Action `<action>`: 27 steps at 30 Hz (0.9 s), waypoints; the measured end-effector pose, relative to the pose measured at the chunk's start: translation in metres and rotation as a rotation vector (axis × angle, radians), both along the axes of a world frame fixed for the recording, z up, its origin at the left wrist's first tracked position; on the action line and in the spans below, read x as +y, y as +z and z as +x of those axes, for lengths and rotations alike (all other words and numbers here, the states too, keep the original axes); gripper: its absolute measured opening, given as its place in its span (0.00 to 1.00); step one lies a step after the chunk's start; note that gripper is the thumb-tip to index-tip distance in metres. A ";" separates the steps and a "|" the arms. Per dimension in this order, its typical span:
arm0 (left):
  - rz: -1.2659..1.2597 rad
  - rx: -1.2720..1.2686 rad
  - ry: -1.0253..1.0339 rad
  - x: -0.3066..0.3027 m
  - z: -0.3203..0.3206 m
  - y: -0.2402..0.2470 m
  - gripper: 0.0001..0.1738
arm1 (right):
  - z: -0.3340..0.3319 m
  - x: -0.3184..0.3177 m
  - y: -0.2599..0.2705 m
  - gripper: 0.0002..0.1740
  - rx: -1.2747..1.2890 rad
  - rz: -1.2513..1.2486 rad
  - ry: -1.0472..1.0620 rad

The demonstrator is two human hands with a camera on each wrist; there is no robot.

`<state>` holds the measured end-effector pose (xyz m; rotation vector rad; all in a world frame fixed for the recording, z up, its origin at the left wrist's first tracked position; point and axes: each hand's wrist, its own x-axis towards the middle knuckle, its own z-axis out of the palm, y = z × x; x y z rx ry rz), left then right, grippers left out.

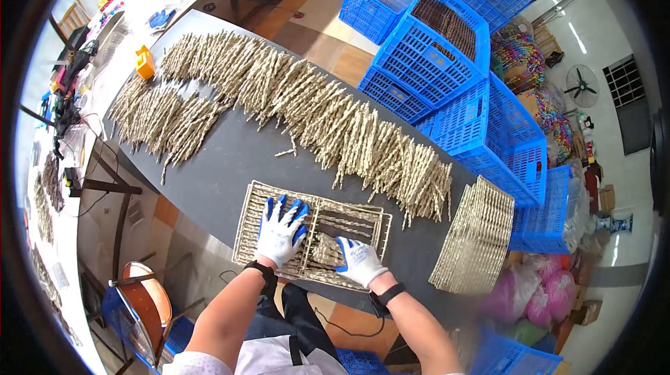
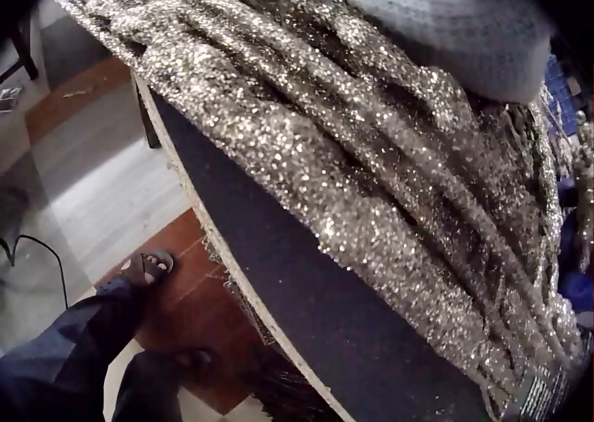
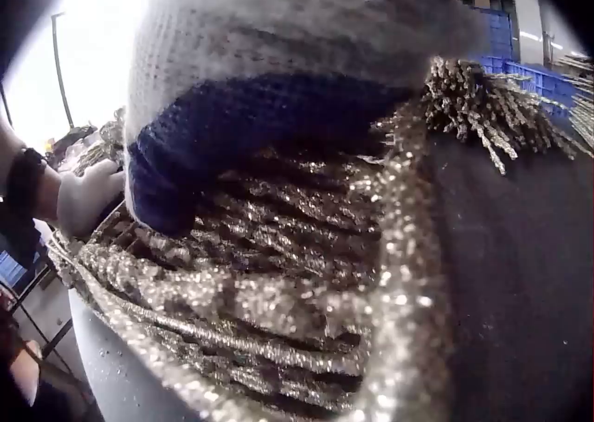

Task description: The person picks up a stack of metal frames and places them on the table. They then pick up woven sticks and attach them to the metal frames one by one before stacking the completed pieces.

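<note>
Both hands wear white knit gloves with blue-coated fingers. On the dark table lies a rectangular frame [image 1: 382, 237] of glittery gold-beige strands, split by a middle bar. My left hand [image 1: 280, 233] rests on its left half, fingers spread and straight. On the right half, my right hand [image 1: 361, 262] is beside a bunch of strands [image 1: 325, 248]. In the right wrist view, blue-coated fingers [image 3: 251, 125] bend down over glittery rows [image 3: 269, 218]; their tips are hidden, and I cannot tell whether they grip a strand. Only a pale glove part [image 2: 445, 37] shows in the left wrist view.
A long row of loose twisted strands [image 1: 307, 103] runs along the table's far side, with more strands [image 1: 167, 120] at left. Stacked glittery panels [image 1: 478, 235] stand at the right end. Blue crates [image 1: 436, 47] pile up beyond. An orange holder [image 1: 144, 62] sits far left.
</note>
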<state>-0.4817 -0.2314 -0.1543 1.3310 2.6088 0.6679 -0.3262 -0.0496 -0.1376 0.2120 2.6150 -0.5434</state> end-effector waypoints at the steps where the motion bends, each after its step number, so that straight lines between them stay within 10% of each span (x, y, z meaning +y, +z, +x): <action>1: -0.003 0.002 0.004 0.000 0.001 0.000 0.29 | 0.003 0.000 0.000 0.42 0.064 -0.022 0.013; 17: -0.053 0.028 -0.002 0.005 0.003 0.002 0.28 | 0.016 0.010 -0.004 0.42 0.506 -0.076 0.245; 24: -0.064 0.028 0.007 0.005 0.004 0.002 0.28 | -0.008 0.028 0.017 0.32 0.623 -0.705 -0.858; 27: -0.055 0.015 0.005 0.005 0.003 0.005 0.28 | -0.044 0.061 0.038 0.30 0.757 -0.528 -1.101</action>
